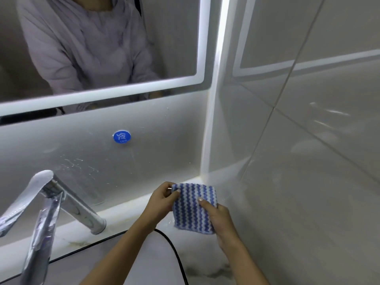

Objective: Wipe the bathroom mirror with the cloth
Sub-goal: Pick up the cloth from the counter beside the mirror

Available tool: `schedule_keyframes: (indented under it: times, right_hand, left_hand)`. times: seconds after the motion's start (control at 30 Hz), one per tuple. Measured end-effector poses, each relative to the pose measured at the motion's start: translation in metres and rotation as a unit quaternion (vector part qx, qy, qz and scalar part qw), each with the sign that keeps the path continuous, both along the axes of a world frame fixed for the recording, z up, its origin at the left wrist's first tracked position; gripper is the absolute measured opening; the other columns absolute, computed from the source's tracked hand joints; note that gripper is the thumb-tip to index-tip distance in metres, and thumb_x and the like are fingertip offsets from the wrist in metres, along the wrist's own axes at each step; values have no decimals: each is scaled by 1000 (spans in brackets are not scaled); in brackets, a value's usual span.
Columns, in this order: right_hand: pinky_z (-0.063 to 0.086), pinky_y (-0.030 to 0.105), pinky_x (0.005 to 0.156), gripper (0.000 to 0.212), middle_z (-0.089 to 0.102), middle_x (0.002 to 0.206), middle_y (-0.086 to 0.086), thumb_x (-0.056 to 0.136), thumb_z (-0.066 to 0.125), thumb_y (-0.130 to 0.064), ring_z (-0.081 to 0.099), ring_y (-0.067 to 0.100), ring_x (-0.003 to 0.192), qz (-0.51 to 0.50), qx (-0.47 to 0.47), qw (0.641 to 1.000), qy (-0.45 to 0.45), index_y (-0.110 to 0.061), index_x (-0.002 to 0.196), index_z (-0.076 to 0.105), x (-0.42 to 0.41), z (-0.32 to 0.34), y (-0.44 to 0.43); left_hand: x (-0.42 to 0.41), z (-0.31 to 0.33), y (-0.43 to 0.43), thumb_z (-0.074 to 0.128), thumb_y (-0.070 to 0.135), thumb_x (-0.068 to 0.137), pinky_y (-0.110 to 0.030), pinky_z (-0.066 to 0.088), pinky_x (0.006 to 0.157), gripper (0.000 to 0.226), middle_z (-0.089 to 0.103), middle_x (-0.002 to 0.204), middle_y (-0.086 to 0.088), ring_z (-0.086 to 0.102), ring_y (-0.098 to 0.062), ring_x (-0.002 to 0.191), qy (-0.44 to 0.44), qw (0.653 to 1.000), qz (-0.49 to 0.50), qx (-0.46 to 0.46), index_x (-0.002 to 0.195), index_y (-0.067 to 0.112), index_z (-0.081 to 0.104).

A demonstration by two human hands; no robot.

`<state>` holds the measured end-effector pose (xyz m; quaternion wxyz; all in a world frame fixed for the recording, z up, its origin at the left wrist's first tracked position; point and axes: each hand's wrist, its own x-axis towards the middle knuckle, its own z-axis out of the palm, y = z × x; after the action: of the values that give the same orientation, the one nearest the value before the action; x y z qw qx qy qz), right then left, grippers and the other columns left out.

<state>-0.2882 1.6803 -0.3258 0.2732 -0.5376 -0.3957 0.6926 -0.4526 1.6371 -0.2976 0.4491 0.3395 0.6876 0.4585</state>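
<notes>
A blue-and-white zigzag-striped cloth (191, 206) is held flat just above the counter near the right corner. My left hand (162, 200) pinches its upper left corner. My right hand (218, 219) grips its right edge, with the thumb lying across the front. The bathroom mirror (176, 38) with a lit white border fills the upper left, well above both hands, and reflects a person in a grey top.
A chrome faucet (51, 202) stands at the lower left on the counter edge. A round blue sticker (122, 137) sits on the wall under the mirror. The sink's dark rim (174, 251) curves below my arms. A tiled wall (308, 140) closes the right side.
</notes>
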Motion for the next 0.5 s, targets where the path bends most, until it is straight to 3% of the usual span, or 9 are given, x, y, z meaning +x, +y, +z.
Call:
schedule_keyframes:
  times: [0.13, 0.37, 0.5]
  right_hand:
    - [58, 35, 76, 38, 75, 97, 8, 77, 74, -32, 71, 26, 89, 48, 13, 996, 75, -8, 106, 68, 4, 43, -19]
    - [55, 43, 87, 44, 70, 109, 18, 77, 68, -28, 68, 34, 98, 117, -50, 971, 205, -2, 113, 62, 5, 103, -62]
    - [57, 42, 74, 41, 67, 113, 23, 83, 64, -24, 69, 34, 93, 143, -106, 935, 305, -3, 118, 59, 4, 127, -88]
  left_hand:
    - [-1, 34, -27, 53, 18, 95, -34, 59, 71, 12, 73, 92, -5, 70, -18, 85, -19, 998, 32, 41, 101, 13, 62]
    - [2, 97, -84, 57, 20, 92, -28, 56, 62, 12, 74, 81, -1, 69, -15, 71, -58, 992, 58, 93, 98, 15, 66]
    - [3, 132, -116, 58, 20, 91, -26, 54, 56, 14, 73, 84, -7, 69, -18, 70, -42, 992, 60, 98, 99, 11, 65]
